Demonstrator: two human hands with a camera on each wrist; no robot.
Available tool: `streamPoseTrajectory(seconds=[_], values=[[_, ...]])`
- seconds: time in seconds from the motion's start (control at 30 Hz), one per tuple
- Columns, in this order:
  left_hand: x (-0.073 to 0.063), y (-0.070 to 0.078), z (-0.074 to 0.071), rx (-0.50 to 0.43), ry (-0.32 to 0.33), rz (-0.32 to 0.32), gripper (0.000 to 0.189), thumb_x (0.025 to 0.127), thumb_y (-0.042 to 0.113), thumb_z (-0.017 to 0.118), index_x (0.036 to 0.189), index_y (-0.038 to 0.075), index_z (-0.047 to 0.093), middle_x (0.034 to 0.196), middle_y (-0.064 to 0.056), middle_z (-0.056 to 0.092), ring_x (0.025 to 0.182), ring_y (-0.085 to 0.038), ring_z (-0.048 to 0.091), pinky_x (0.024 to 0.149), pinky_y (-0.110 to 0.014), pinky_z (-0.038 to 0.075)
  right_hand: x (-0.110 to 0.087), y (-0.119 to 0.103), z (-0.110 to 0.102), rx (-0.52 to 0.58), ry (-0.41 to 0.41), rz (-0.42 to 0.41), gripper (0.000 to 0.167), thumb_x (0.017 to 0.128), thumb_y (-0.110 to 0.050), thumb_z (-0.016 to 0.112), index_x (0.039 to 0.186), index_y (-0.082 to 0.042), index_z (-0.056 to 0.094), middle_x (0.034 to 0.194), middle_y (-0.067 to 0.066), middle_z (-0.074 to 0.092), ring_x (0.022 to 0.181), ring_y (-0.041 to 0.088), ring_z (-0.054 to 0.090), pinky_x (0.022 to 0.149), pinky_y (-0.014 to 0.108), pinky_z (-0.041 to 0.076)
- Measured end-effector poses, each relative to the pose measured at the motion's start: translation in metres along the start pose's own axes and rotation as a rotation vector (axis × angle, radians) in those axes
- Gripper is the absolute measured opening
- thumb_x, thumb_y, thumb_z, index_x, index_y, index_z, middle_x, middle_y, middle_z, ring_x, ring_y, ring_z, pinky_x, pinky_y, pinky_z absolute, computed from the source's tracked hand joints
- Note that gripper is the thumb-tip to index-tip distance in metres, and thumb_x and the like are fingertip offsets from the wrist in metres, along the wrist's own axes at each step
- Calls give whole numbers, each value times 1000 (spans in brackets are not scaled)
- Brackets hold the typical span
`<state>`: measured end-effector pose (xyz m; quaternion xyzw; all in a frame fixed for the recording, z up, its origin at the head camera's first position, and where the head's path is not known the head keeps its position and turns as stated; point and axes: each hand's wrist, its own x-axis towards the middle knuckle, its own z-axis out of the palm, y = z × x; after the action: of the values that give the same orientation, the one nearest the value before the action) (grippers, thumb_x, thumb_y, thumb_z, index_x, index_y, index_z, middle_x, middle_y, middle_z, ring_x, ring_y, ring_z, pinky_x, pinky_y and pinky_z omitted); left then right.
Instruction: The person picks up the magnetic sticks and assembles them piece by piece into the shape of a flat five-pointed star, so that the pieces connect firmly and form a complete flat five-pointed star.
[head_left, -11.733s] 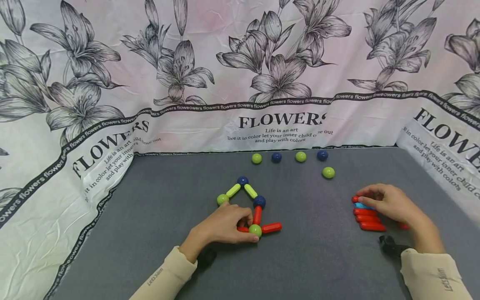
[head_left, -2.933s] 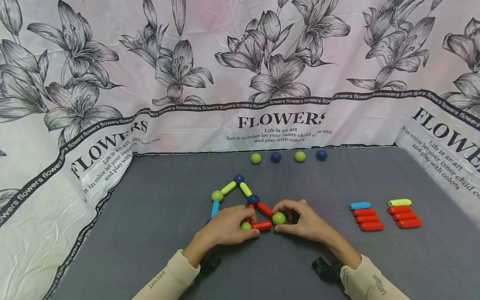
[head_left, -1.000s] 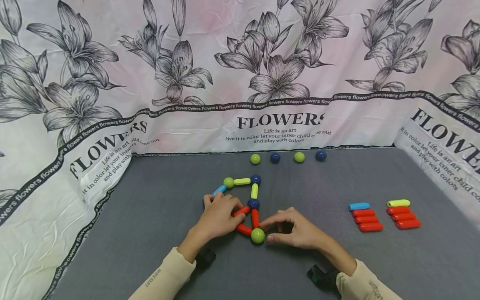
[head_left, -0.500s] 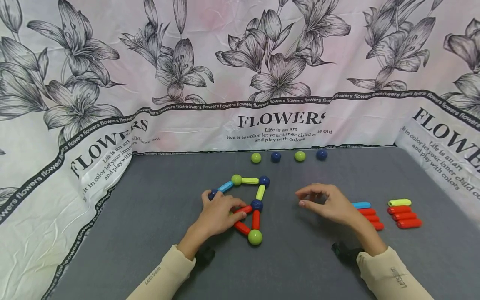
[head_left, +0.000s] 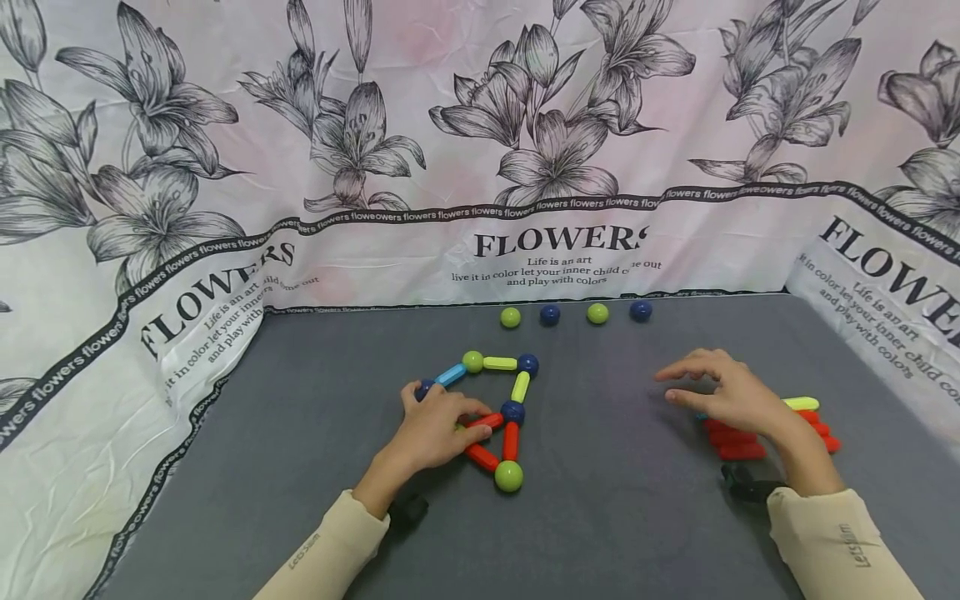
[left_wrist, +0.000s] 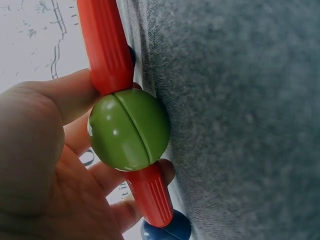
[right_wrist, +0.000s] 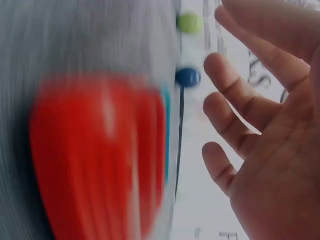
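A closed shape of magnetic sticks and balls lies mid-table in the head view. My left hand (head_left: 433, 427) is at its left side. In the left wrist view, the thumb touches a red stick (left_wrist: 107, 47) and fingertips curl behind another red stick (left_wrist: 151, 195), with a green ball (left_wrist: 130, 130) between them. Light blue and yellow sticks (head_left: 500, 363) form the far part, and a green ball (head_left: 509, 477) is the nearest corner. My right hand (head_left: 731, 396) hovers over the loose red sticks (head_left: 738, 450), fingers spread, holding nothing.
Two green and two dark blue balls (head_left: 550, 315) stand in a row at the table's far edge. A loose yellow stick (head_left: 802, 403) and more red sticks (head_left: 825, 433) lie right, partly behind my right forearm. A printed flower cloth (head_left: 555, 167) hangs behind.
A loose green ball has joined the shape at its near corner. The shape has since turned, its far part shifting right. My right hand has let go and moved right to the loose sticks.
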<state>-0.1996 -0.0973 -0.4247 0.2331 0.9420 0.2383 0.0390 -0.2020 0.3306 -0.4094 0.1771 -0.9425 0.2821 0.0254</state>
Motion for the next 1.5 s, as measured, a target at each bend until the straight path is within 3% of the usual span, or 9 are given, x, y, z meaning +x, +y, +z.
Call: streamPoseTrajectory(seconds=[0.13,0.33,0.53,0.63,0.73,1.03,1.27,1.5], values=[[1,-2,0,-13,-2,-2,26,95,40,72,117,28,77,111,6,76,103,-20,51,111,-68,2,-12,19,-13,-46,-24,17,23,93,-24,76,115,-21,76,116,6,67,104,15,42,84,46,23],[0,-4,-1,-17,-1,10,27,94,40,72,117,27,77,110,8,76,100,-20,51,111,-69,2,-22,42,-23,-98,-63,21,20,89,-20,78,108,-27,78,110,0,74,101,-6,50,83,45,27],[3,-4,0,-9,-11,8,25,94,40,72,115,27,77,109,8,76,100,-19,51,110,-69,3,-17,44,-21,-135,-124,60,18,93,-29,75,110,-29,78,111,-2,74,102,7,62,89,46,43],[3,-4,-1,-4,-10,10,24,94,39,72,114,27,77,109,8,76,99,-19,51,110,-69,4,-12,38,-16,-128,-123,25,18,93,-28,75,110,-26,78,107,-6,72,97,5,62,83,33,52],[3,-4,-1,-13,-4,18,24,94,39,73,114,27,77,111,7,76,100,-19,51,110,-69,4,-6,28,-8,-88,-115,-17,16,93,-23,76,108,-22,78,100,-7,69,86,0,55,75,25,48],[1,-6,-1,-25,-8,20,26,94,41,72,117,28,76,112,8,76,102,-19,51,111,-68,3,18,-18,29,42,-132,-109,16,94,-19,74,109,-22,76,100,-7,67,82,1,51,71,24,45],[1,-5,-1,-29,-8,23,25,94,40,72,116,28,77,111,7,76,101,-19,51,111,-68,3,33,-50,60,155,-165,-233,12,94,-15,73,106,-18,74,97,-5,66,74,3,49,67,23,44],[1,-5,-1,-28,-13,23,26,94,40,73,116,27,77,111,7,76,102,-20,51,111,-68,3,39,-70,78,180,-183,-281,17,93,-15,74,111,-13,74,98,0,66,72,3,50,65,22,46]])
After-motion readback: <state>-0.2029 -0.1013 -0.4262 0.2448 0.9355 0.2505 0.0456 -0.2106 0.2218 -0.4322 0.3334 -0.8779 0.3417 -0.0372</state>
